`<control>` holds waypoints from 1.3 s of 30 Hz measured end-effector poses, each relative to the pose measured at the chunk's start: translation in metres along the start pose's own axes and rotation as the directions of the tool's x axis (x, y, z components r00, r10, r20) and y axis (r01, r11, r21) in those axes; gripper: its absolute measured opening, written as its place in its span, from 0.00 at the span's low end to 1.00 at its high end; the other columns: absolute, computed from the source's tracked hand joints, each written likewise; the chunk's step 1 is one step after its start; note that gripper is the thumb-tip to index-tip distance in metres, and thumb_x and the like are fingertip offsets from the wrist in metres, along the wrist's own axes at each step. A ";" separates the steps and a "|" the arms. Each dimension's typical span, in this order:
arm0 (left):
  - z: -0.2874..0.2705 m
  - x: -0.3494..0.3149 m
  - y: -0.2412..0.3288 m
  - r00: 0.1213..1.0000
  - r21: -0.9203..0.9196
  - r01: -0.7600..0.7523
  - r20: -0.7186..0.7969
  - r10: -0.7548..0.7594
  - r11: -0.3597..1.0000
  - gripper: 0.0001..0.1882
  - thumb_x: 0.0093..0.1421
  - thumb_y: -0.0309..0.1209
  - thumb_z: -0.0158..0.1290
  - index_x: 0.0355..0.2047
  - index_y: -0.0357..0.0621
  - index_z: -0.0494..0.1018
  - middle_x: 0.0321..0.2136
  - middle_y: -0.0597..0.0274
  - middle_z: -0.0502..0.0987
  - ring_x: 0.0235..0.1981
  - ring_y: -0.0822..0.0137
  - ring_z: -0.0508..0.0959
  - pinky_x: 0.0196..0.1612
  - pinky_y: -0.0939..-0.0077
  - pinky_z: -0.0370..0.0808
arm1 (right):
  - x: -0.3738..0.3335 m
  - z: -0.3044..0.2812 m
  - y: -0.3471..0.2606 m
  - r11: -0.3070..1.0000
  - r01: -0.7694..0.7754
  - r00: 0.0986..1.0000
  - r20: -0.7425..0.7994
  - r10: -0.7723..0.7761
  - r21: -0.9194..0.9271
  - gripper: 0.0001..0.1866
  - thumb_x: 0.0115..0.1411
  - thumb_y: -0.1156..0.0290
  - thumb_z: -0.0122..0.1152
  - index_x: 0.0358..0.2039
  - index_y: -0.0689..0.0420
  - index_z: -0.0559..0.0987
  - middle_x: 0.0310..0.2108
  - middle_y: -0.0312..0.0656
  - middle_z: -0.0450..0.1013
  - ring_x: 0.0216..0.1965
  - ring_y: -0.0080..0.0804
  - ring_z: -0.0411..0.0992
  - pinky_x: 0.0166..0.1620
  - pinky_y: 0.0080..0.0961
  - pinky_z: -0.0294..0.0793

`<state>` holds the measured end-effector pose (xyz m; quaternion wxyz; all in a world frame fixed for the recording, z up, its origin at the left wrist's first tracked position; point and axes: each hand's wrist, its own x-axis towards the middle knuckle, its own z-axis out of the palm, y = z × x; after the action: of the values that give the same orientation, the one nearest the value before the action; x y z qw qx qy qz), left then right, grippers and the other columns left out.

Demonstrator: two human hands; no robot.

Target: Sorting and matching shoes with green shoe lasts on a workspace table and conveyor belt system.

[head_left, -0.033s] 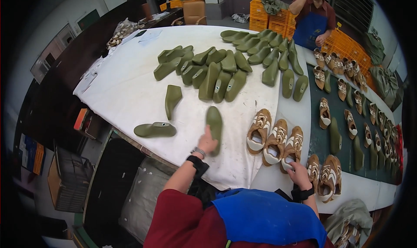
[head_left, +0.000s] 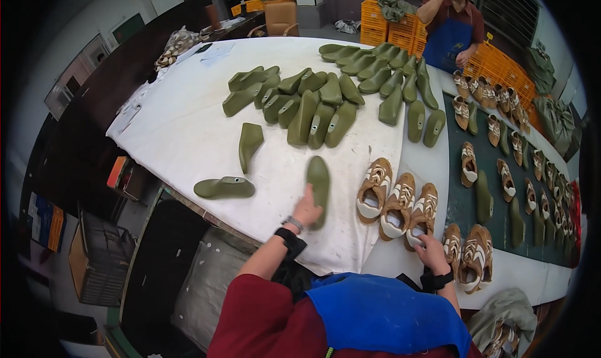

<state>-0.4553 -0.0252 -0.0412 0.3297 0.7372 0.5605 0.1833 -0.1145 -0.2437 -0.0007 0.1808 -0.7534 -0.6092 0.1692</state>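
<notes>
My left hand grips the side of a green shoe last lying sole up on the white cloth, its fingers along the edge and partly hidden beside it. At the heel of a brown-and-white sneaker, my right hand has its fingers hooked into the opening. That sneaker is the rightmost of three standing side by side, with the middle sneaker and the left sneaker close against it. Two loose lasts, one upright-looking last and one lying last, are left of my left hand.
Green lasts are bunched farther back on the white table. Right of me, sneakers and lasts stand in rows on a dark green mat. Another sneaker pair sits by my right wrist. A co-worker stands behind orange crates.
My left hand has shifted the green last a little to the right, toward the sneakers. My right hand stays at the same sneaker's heel.
</notes>
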 end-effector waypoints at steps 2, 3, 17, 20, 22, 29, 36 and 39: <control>0.011 -0.011 0.037 0.964 -0.073 -0.129 0.224 0.143 0.989 0.43 0.46 0.35 0.53 0.59 0.41 0.44 0.37 0.34 0.71 0.40 0.42 0.72 0.45 0.60 0.69 | -0.001 -0.001 0.001 1.000 -0.006 1.000 0.005 0.006 0.001 0.14 0.47 0.69 0.60 0.35 0.58 0.75 0.31 0.49 0.72 0.35 0.49 0.70 0.39 0.38 0.69; 0.002 -0.015 0.060 0.907 -0.109 -0.027 0.415 0.070 0.994 0.43 0.47 0.42 0.55 0.59 0.43 0.47 0.43 0.34 0.69 0.45 0.46 0.71 0.50 0.63 0.66 | 0.000 -0.003 0.002 1.000 -0.007 1.000 0.011 0.007 0.001 0.14 0.47 0.68 0.60 0.35 0.58 0.75 0.31 0.50 0.72 0.35 0.49 0.70 0.38 0.38 0.69; -0.118 0.037 -0.143 0.523 0.175 0.613 -0.821 -0.230 0.771 0.10 0.41 0.31 0.52 0.25 0.41 0.70 0.51 0.44 0.58 0.57 0.48 0.53 0.57 0.43 0.44 | 0.003 -0.004 0.002 0.999 -0.050 0.999 0.015 0.050 -0.015 0.13 0.48 0.65 0.58 0.34 0.56 0.76 0.30 0.48 0.73 0.34 0.48 0.71 0.36 0.37 0.70; -0.101 0.014 -0.141 0.786 0.308 0.261 -0.617 -0.017 0.915 0.07 0.38 0.23 0.50 0.22 0.41 0.67 0.44 0.45 0.62 0.48 0.46 0.60 0.51 0.51 0.55 | 0.001 -0.003 0.007 0.997 -0.073 0.996 -0.048 0.074 0.016 0.13 0.47 0.65 0.59 0.33 0.56 0.77 0.30 0.47 0.73 0.34 0.48 0.71 0.36 0.38 0.70; -0.074 -0.010 -0.120 0.864 0.330 -0.064 -0.454 0.217 0.942 0.09 0.35 0.19 0.48 0.21 0.41 0.65 0.41 0.45 0.63 0.44 0.46 0.62 0.49 0.55 0.58 | -0.001 0.000 0.009 0.995 -0.092 0.993 -0.063 0.095 0.040 0.13 0.47 0.65 0.59 0.33 0.56 0.77 0.30 0.47 0.73 0.34 0.48 0.71 0.37 0.38 0.69; -0.001 -0.035 0.028 0.841 -0.018 -0.537 0.064 0.537 0.843 0.12 0.39 0.20 0.50 0.27 0.43 0.64 0.41 0.51 0.66 0.47 0.51 0.63 0.55 0.60 0.56 | 0.005 -0.002 0.011 0.997 -0.060 0.997 -0.048 0.062 0.051 0.12 0.46 0.66 0.59 0.32 0.57 0.77 0.29 0.48 0.72 0.33 0.48 0.70 0.37 0.37 0.69; -0.013 0.173 0.035 0.887 0.204 -0.451 -0.009 0.463 0.869 0.29 0.45 0.41 0.58 0.47 0.48 0.66 0.49 0.45 0.62 0.48 0.47 0.65 0.54 0.56 0.61 | 0.008 0.001 0.014 0.999 -0.036 0.999 -0.019 0.036 0.025 0.12 0.47 0.64 0.59 0.32 0.55 0.76 0.28 0.46 0.72 0.33 0.47 0.70 0.36 0.37 0.69; -0.016 0.235 0.055 0.984 0.410 -0.025 -0.149 0.094 0.912 0.36 0.42 0.50 0.58 0.51 0.54 0.63 0.54 0.39 0.53 0.49 0.39 0.63 0.52 0.57 0.64 | 0.009 0.003 0.015 0.997 -0.073 0.996 -0.054 0.074 0.017 0.11 0.48 0.63 0.59 0.32 0.53 0.76 0.27 0.44 0.72 0.32 0.45 0.70 0.35 0.37 0.69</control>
<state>-0.3551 0.1930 -0.0150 0.1160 0.7885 0.5891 0.1334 -0.1012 -0.2377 -0.0114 0.1966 -0.7782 -0.5747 0.1596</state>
